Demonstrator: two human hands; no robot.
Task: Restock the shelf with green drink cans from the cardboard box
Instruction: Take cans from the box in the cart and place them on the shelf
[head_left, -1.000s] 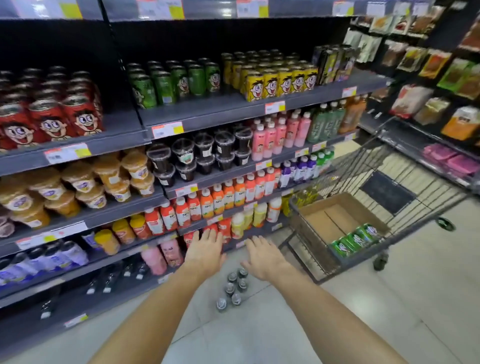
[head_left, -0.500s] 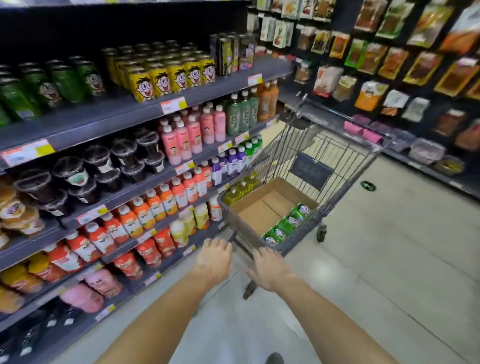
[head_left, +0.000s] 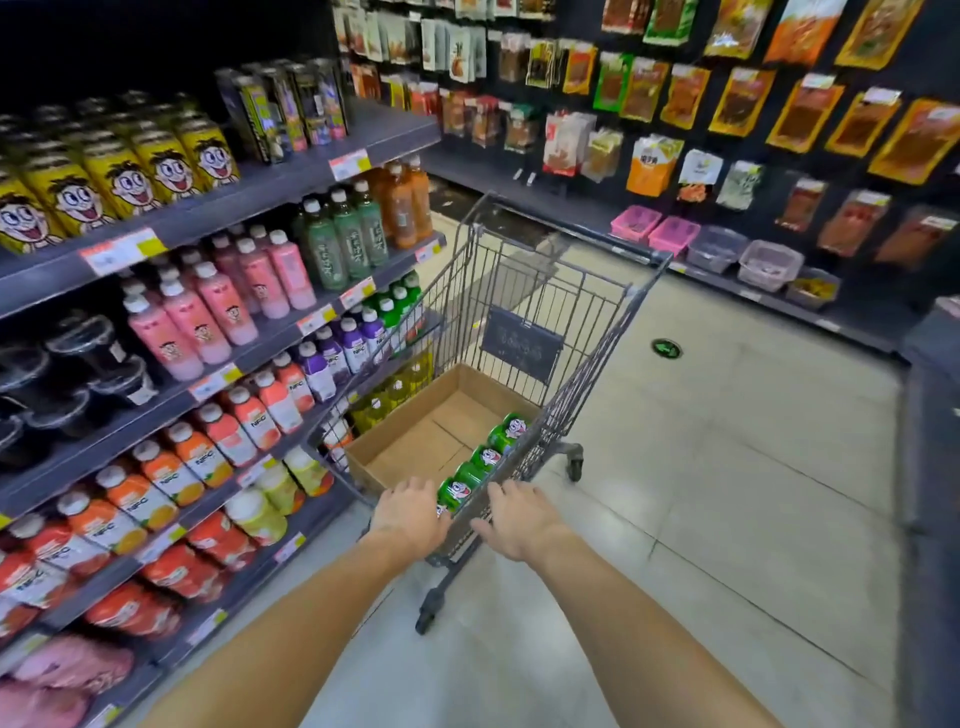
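A row of green drink cans (head_left: 489, 456) lies on its side along the right wall of an open cardboard box (head_left: 415, 449), which sits in a grey wire shopping cart (head_left: 597, 332). My left hand (head_left: 410, 512) hovers palm down over the near end of the box, its fingers apart and just short of the nearest can. Over the cart's near rim is my right hand (head_left: 519, 519), fingers spread and holding nothing. On the left, the shelf (head_left: 291, 171) shows yellow cans (head_left: 156, 166); no shelved green cans are in view.
Bottled drinks (head_left: 228, 312) fill the lower shelves on the left, close to the cart's left side. Hanging snack packs (head_left: 737, 104) and plastic tubs (head_left: 769, 262) line the far wall. Tiled floor (head_left: 727, 493) stretches to the right of the cart.
The view has swung right, and the shelved green cans have left the frame. The cart is now right in front of me, with both hands reaching its near edge over the box.
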